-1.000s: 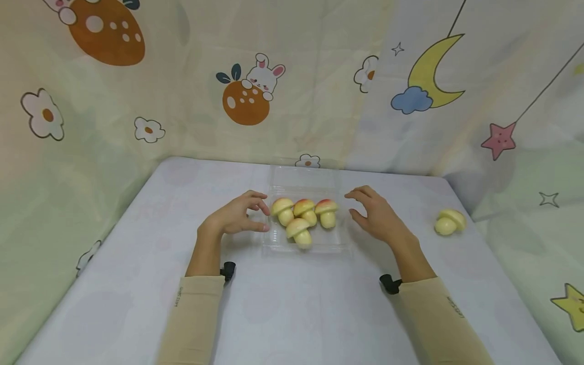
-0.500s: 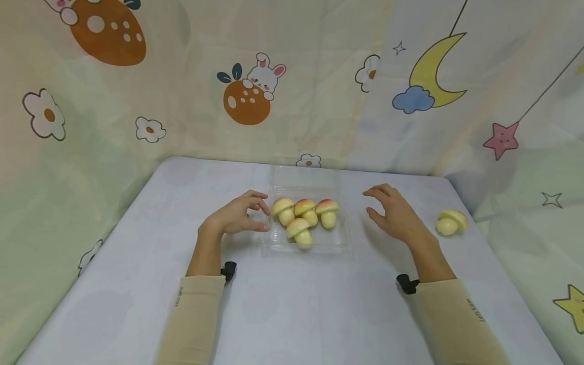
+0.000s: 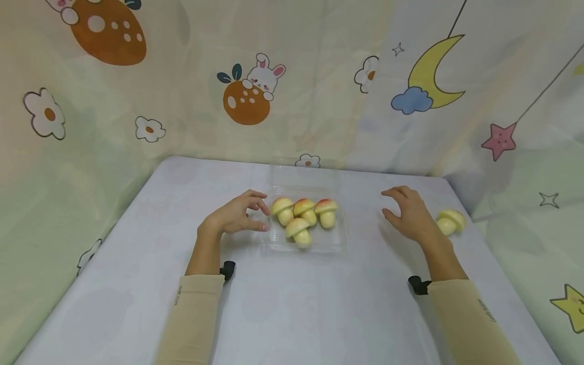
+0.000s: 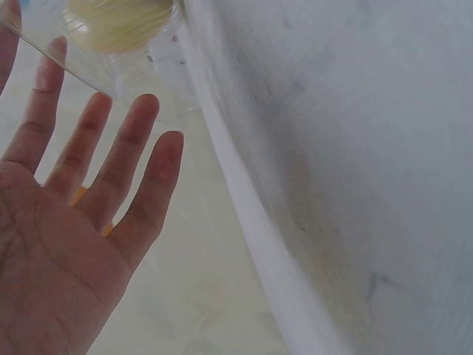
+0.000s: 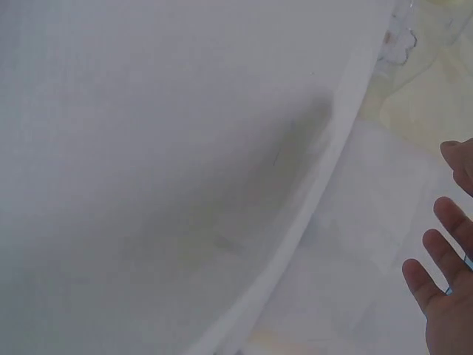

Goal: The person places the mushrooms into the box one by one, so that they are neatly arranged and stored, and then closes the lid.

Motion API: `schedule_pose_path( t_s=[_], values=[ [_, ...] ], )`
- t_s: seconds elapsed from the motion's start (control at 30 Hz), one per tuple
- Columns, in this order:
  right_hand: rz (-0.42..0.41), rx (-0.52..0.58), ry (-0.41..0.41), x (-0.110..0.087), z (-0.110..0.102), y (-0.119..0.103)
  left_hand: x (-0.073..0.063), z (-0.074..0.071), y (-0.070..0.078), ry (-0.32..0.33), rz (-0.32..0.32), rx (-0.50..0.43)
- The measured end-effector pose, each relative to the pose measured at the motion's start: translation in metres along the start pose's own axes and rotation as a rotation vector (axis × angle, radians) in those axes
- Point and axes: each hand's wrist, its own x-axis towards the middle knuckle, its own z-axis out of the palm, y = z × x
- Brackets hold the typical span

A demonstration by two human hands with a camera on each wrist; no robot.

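Observation:
A clear plastic box (image 3: 330, 241) with its lid (image 3: 304, 177) folded back lies on the table. Inside are several pale yellow mushroom-shaped pieces (image 3: 299, 232), some with red-tinged caps. My left hand (image 3: 234, 213) is at the box's left side, thumb and fingers spread, fingertips right at the wall. In the left wrist view the fingers of the left hand (image 4: 81, 200) overlap the clear edge, a yellow piece (image 4: 118, 26) beyond. My right hand (image 3: 408, 215) is over the table right of the box, holding nothing, fingers loosely bent. Beyond its wrist lies another mushroom-shaped piece (image 3: 450, 222), partly covered by the hand.
A white cloth covers the table (image 3: 283, 314). Behind it and along both sides hangs a patterned curtain (image 3: 191, 76) with rabbits, flowers and a moon. Each wrist carries a small black camera, seen at the left wrist (image 3: 228, 268) and the right wrist (image 3: 418, 285).
My right hand has moved right, away from the box and closer to the lone mushroom-shaped piece. The left hand, the box and the pieces in it have stayed put.

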Motion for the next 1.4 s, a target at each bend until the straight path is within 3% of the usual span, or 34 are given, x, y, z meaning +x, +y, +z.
schedule_pose_path(
  t_s=[0.27, 0.53, 0.8, 1.1, 1.4],
  values=[
    [0.123, -0.034, 0.013, -0.012, -0.004, 0.011, 0.000, 0.003, -0.003, 0.000, -0.006, 0.001],
    [0.252, -0.094, -0.092, -0.022, -0.008, 0.018, -0.001, 0.003, -0.005, 0.004, -0.008, 0.004],
    [0.313, -0.155, -0.110, -0.029, -0.015, 0.031, 0.000, 0.004, -0.004, 0.004, -0.009, 0.007],
    [0.452, -0.183, -0.121, -0.041, -0.030, 0.045, 0.000, 0.003, -0.002, 0.002, -0.003, 0.005],
    [0.519, -0.209, -0.207, -0.049, -0.036, 0.053, 0.000, 0.001, -0.001, 0.007, -0.001, 0.020]
  ],
)
